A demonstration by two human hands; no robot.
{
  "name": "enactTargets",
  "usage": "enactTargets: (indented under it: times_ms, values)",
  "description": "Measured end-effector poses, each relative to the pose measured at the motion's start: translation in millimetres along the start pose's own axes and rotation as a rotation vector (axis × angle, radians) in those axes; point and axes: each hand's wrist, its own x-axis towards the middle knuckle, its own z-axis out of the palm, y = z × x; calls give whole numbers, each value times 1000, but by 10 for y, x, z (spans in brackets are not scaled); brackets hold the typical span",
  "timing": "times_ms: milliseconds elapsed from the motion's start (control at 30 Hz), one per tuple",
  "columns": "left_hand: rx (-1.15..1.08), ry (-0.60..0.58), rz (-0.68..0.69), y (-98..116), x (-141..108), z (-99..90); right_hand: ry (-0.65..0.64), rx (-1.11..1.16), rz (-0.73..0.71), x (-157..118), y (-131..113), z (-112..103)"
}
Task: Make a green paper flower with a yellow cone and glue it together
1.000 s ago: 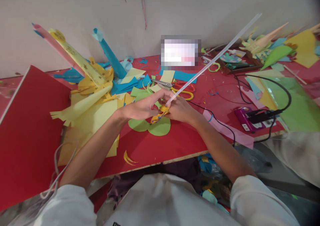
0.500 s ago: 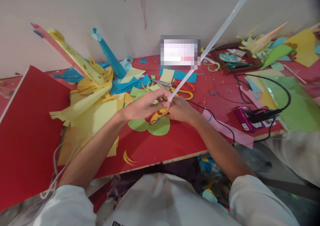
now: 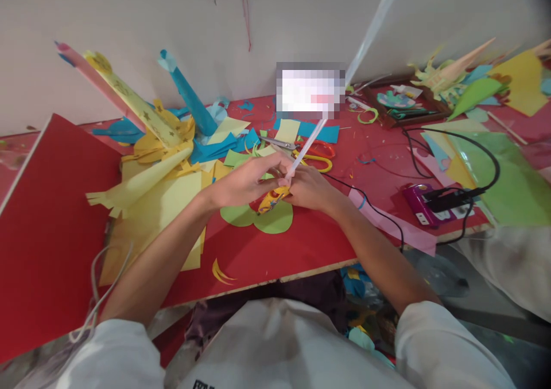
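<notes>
My left hand and my right hand meet over a green paper shape with rounded lobes on the red table. Between the left thumb and fingers is the lower end of a long translucent stick, which rises to the upper right. A yellow patterned tool sticks out under my right hand, whose fingers wrap round it and are mostly hidden. Scissors with red and yellow handles lie just behind the hands.
Paper cones, a blue one among them, stand at the back left near yellow sheets. A red board leans at far left. On the right are a purple power strip, black cables, a pink strip and a wooden tray.
The top of the translucent stick has swung to the left, and its lower end has shifted slightly. Both hands have stayed almost in place.
</notes>
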Motion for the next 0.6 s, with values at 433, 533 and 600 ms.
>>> enactTargets:
  times_ms: [433,533,600]
  values:
    - [-57,-161,-19,-9,-59,-57,-6,-29,-28,-9,1,-18]
    - [-60,-177,-17,-7,-51,-51,-20,-14,-18,-16,1,-15]
    - [-85,-207,-15,-13,-57,-71,-22,-3,-1,-13,-1,-18]
